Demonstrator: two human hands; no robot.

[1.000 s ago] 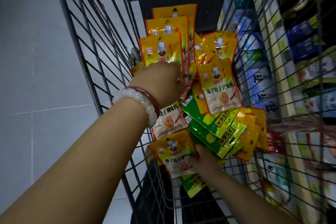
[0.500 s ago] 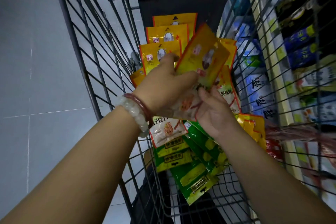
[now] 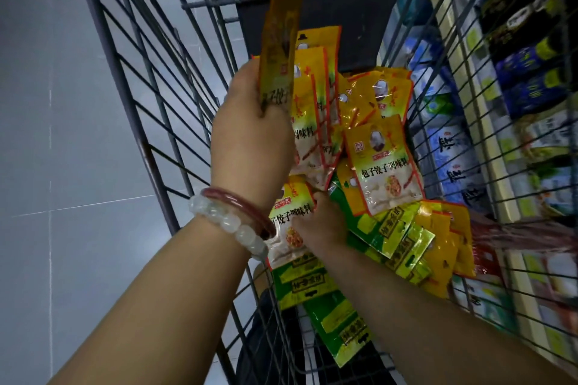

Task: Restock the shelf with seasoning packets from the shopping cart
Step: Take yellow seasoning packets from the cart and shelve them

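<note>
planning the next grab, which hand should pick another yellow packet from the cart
Right. The right hand is already down among the yellow packets in the cart, while the left hand is raised, gripping a packet.

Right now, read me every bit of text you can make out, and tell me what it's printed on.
"包子饺子调味料": yellow packet lying in the cart.
"饺子调味料", its start hidden behind the left hand's wrist: packet by the right hand.
"调味料": packet behind the left hand.
Raised packet in the left hand: characters cut off.
Green packets: print blurred.
Shelf goods: unreadable.
</note>
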